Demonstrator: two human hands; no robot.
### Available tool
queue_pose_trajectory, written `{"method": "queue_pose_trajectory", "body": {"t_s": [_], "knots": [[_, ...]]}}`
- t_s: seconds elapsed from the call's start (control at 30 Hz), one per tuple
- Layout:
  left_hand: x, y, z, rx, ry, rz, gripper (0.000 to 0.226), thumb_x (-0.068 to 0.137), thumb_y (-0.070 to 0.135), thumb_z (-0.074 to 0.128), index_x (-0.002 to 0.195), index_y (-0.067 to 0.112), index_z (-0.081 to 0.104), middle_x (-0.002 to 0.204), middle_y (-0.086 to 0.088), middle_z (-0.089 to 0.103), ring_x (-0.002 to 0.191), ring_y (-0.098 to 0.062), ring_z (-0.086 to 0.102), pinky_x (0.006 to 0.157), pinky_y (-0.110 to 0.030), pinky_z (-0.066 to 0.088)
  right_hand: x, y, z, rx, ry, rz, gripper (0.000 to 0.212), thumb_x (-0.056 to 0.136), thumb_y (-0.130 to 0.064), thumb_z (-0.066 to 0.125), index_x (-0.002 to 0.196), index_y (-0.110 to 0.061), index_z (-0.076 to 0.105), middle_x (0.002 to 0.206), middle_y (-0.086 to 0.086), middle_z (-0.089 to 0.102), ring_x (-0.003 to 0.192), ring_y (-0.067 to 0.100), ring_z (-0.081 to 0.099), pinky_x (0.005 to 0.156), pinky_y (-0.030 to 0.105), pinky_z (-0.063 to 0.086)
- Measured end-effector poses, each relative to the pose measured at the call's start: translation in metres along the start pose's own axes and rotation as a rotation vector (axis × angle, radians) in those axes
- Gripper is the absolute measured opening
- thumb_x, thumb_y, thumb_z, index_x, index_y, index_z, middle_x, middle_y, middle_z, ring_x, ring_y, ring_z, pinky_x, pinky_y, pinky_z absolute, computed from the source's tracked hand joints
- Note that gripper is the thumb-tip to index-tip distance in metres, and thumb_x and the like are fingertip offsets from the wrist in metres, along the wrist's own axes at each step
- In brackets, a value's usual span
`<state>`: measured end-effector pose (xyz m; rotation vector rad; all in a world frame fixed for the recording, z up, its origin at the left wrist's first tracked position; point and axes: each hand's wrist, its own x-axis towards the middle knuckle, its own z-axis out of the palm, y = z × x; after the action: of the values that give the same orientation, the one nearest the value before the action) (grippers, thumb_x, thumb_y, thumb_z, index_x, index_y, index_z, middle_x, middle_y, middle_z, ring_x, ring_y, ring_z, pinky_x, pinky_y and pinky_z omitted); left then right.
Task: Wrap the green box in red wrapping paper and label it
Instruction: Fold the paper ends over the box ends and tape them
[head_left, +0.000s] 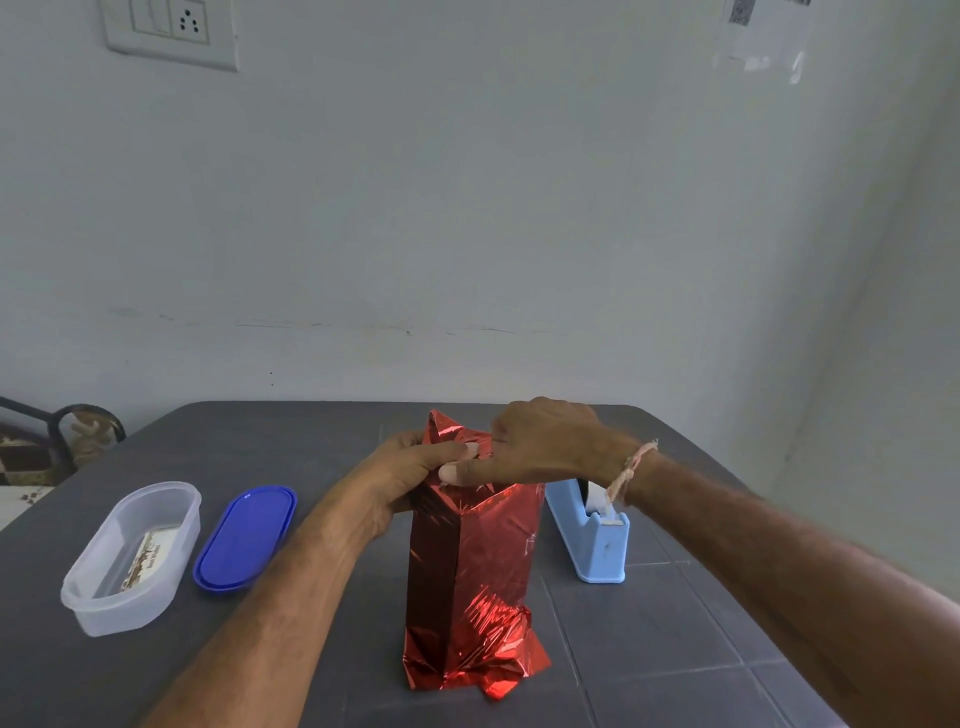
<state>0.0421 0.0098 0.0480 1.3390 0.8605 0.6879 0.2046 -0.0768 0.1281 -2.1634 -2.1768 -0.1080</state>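
The left hand (415, 470) and right hand (545, 441) pinch red wrapping paper (478, 571); card (149, 555) lettering blurred.

The red wrapping paper (470, 577) hides the green box completely. My right hand (545, 441) and wrist cover the far end of the tape dispenser (597, 543). The card (148, 558) in the clear tub (104, 618) at my left is too blurred to read.

glossy crinkled red foil wrapping paper (470, 571), translucent plastic tub (130, 558), matt grey table (675, 623)
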Motion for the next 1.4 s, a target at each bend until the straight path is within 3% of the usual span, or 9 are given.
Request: {"method": "queue_pose_trajectory", "body": {"t_s": [0.17,0.3,0.47,0.57,0.73,0.87,1.03,1.3,1.4], "knots": [[-0.002,0.003,0.002,0.007,-0.003,0.0,0.045,0.078,0.033,0.086,0.113,0.009,0.073,0.101,-0.014,0.079,0.084,-0.027,0.075,0.08,-0.039,0.06,-0.002,-0.002,0.0,0.004,0.005,0.028,0.082,0.069,-0.095,0.052,0.078,-0.014,0.058,0.071,-0.005,0.061,0.068,0.015,0.059,0.065,0.029,0.042],[-0.009,0.008,0.004,0.016,0.007,0.026,0.03,0.079,0.029,0.085,0.102,0.012,0.073,0.087,-0.008,0.078,0.07,-0.017,0.072,0.07,-0.03,0.057,-0.01,0.015,0.002,0.335,0.059,0.055,0.063,0.071,-0.081,0.07,0.104,-0.028,0.064,0.094,-0.01,0.068,0.088,0.009,0.064,0.076,0.031,0.051],[-0.011,0.016,0.006,0.05,0.002,0.053,0.031,0.079,0.022,0.087,0.103,0.011,0.072,0.091,-0.009,0.08,0.078,-0.02,0.075,0.077,-0.031,0.058,-0.012,0.032,0.022,0.703,0.024,0.071,0.064,0.08,-0.052,0.083,0.131,-0.023,0.058,0.122,-0.006,0.064,0.108,0.01,0.063,0.093,0.03,0.054],[-0.012,0.022,0.006,0.14,-0.079,0.107,0.018,0.082,0.02,0.084,0.098,0.015,0.077,0.094,-0.009,0.08,0.083,-0.018,0.074,0.082,-0.029,0.056,-0.011,0.036,0.032,1.031,-0.025,0.067,0.043,0.087,-0.034,0.082,0.124,-0.016,0.067,0.115,0.007,0.075,0.107,0.02,0.073,0.1,0.039,0.057],[-0.016,0.032,0.011,0.264,-0.151,0.172,0.01,0.086,0.02,0.081,0.096,0.017,0.08,0.091,-0.004,0.08,0.082,-0.011,0.075,0.071,-0.015,0.054,-0.012,0.036,0.034,1.215,0.046,0.045,0.018,0.094,-0.014,0.073,0.111,-0.007,0.075,0.102,0.017,0.078,0.09,0.023,0.075,0.084,0.03,0.061],[-0.021,0.038,0.013,0.304,-0.145,0.205,0.013,0.086,0.023,0.081,0.098,0.017,0.081,0.095,-0.007,0.08,0.089,-0.015,0.077,0.073,-0.015,0.054,-0.004,0.034,0.03,1.183,0.126,0.003,0.015,0.091,-0.009,0.076,0.105,-0.005,0.077,0.091,0.019,0.077,0.079,0.022,0.073,0.079,0.036,0.063],[-0.028,0.035,0.012,0.289,-0.1,0.203,0.025,0.088,0.03,0.078,0.109,0.017,0.079,0.1,-0.006,0.08,0.097,-0.019,0.076,0.077,-0.016,0.054,0.001,0.036,0.03,1.095,0.204,-0.045,0.008,0.087,-0.012,0.08,0.094,-0.008,0.077,0.09,0.018,0.077,0.091,0.037,0.074,0.088,0.049,0.062],[-0.045,0.021,0.004,0.161,-0.097,0.159,0.043,0.083,0.02,0.082,0.124,0.021,0.07,0.112,-0.005,0.078,0.106,-0.023,0.073,0.087,-0.027,0.053,-0.002,0.037,0.029,1.074,0.236,-0.086,0.003,0.087,-0.01,0.08,0.087,-0.009,0.077,0.084,0.009,0.078,0.085,0.029,0.076,0.082,0.036,0.062],[-0.047,0.02,0.006,0.172,0.014,0.156,0.03,0.086,0.019,0.08,0.115,0.019,0.074,0.099,0.001,0.079,0.086,-0.006,0.071,0.079,-0.022,0.048,-0.005,0.036,0.032,1.059,0.248,-0.057,0.004,0.086,-0.012,0.081,0.085,-0.01,0.078,0.075,0.003,0.075,0.067,0.015,0.068,0.065,0.024,0.055]]}}
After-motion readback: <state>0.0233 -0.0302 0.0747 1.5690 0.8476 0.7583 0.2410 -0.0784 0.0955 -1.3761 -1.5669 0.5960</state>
